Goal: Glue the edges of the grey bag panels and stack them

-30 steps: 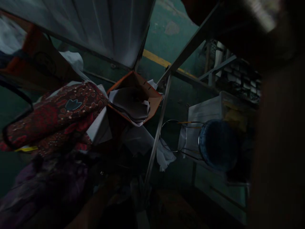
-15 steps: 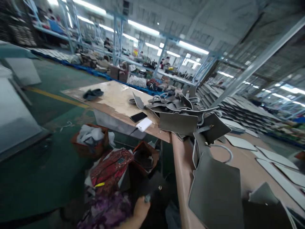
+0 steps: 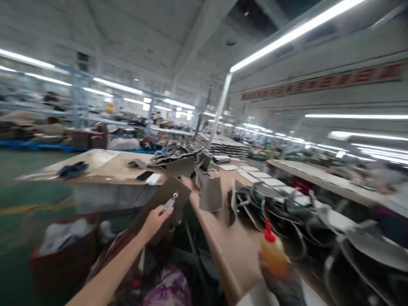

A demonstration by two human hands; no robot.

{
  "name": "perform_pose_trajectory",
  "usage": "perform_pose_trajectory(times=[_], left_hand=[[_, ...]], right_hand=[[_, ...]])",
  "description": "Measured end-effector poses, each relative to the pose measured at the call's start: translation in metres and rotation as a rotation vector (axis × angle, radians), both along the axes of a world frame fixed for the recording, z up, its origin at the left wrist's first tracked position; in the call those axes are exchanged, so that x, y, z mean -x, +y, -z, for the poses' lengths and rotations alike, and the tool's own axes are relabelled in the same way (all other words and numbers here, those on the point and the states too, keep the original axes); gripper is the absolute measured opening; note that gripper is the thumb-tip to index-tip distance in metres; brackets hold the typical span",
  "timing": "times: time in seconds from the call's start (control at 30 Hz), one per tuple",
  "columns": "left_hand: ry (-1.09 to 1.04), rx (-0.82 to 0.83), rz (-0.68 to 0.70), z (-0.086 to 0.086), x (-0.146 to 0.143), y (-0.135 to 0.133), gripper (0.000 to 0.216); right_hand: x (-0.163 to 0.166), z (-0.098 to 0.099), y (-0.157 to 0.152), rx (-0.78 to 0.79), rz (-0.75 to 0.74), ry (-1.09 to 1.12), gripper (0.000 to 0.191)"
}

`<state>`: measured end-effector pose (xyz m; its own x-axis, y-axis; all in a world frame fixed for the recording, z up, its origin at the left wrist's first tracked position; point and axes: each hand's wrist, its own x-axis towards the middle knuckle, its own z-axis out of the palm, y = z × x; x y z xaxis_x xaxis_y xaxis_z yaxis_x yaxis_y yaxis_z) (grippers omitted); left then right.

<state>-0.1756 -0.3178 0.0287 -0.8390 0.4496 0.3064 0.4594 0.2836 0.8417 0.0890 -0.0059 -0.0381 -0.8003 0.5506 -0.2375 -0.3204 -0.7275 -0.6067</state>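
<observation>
My left hand (image 3: 157, 219) reaches in from the lower left. Its fingers pinch a short grey strap tab with a gold metal ring (image 3: 175, 195), attached to a flat dark grey-brown bag panel (image 3: 174, 182). The panel hangs tilted beside the table edge, above the floor. My right hand cannot be made out. On the table at the lower right is a squeeze bottle of amber liquid with a red nozzle (image 3: 273, 253), its lower part blurred. Another grey bag panel (image 3: 211, 194) drapes over the near table.
Bag pieces with looped handles (image 3: 287, 208) crowd the table's right side. Pale flat panels (image 3: 255, 174) lie farther back. A phone (image 3: 145, 175) and a white object (image 3: 153, 178) rest on the far table. An orange-brown box (image 3: 63, 250) stands on the floor at left.
My view has swung right and up, bringing the squeeze bottle and right-hand bag pieces into sight. My left hand has lifted the panel from low beside the table to around table height.
</observation>
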Motion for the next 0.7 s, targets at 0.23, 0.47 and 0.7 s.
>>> perform_pose_trajectory(times=[0.23, 0.47, 0.7], left_hand=[[0.066, -0.258, 0.457, -0.073, -0.041, 0.064, 0.032], [-0.136, -0.238, 0.994, -0.050, -0.105, 0.168, 0.029], [0.022, 0.284, 1.065, 0.082, -0.086, 0.221, 0.023]], right_hand=[[-0.094, -0.023, -0.023, 0.226, 0.292, 0.290, 0.035], [-0.161, 0.035, -0.034, 0.145, 0.474, 0.363, 0.030], [-0.192, 0.048, -0.054, 0.025, 0.336, 0.296, 0.031]])
